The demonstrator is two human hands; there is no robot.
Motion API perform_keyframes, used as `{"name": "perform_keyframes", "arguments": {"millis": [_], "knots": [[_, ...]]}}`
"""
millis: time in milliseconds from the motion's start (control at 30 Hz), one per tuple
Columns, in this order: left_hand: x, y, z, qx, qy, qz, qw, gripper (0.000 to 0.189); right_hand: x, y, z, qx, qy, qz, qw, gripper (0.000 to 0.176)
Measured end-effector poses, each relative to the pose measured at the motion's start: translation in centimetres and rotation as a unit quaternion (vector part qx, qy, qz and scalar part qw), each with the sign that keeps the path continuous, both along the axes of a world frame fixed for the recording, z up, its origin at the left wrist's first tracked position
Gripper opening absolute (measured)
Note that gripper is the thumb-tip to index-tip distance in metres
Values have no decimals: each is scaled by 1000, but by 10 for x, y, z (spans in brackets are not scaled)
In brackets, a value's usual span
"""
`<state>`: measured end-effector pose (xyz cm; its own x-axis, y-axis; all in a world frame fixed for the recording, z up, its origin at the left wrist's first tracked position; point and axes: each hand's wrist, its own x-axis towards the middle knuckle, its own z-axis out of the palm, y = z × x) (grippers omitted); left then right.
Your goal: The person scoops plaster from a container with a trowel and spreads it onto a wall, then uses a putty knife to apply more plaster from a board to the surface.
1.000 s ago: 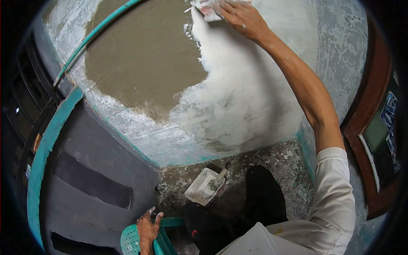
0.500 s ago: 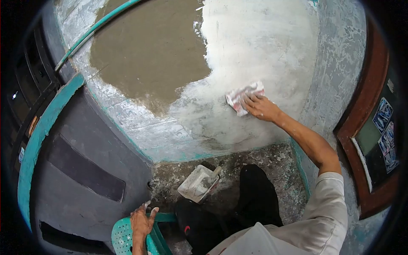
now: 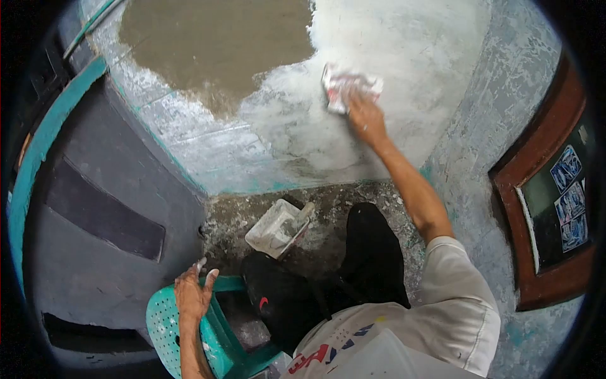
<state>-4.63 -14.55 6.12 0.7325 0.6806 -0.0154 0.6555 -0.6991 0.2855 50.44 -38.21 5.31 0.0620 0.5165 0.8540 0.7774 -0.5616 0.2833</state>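
My right hand (image 3: 367,119) presses a crumpled white cloth with red marks (image 3: 338,82) against the wall (image 3: 404,120); hand and cloth are a little blurred. The wall is pale with smeared white coating there, and a grey-brown patch (image 3: 202,47) lies up to the left. At lower left, my left hand (image 3: 194,294) rests on a green plastic stool (image 3: 165,322) with holes in its seat. Its thumb and a finger, whitened at the tips, are apart; the other fingers are partly hidden.
A white plastic tub (image 3: 265,234) with a handled tool across it stands on the dirty floor (image 3: 227,221) near my knees. On the left is a grey partition (image 3: 101,158) with a teal edge. A brown wooden frame (image 3: 524,246) juts out on the right.
My right hand and the cloth have moved up and slightly left along the wall. The camera view has tilted and shifted, so the surroundings sit differently. My left hand stays on the stool.
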Motion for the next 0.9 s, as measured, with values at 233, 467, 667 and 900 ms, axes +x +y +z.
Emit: {"name": "perform_keyframes", "arguments": {"millis": [233,467,667,900], "knots": [[-1,-3,4,6,-25,4,1000,53,-64,-21,-173,-242,236,21,941,53],[10,6,0,-27,-10,16,999,57,-23,-23,-38,48,74,-1,996,49],[8,-1,7,-23,6,42,999,54,-50,-4,-173,-250,286,22,925,41],[7,6,2,-25,-17,45,999,52,-81,-56,-125,-177,346,-51,920,25]]}}
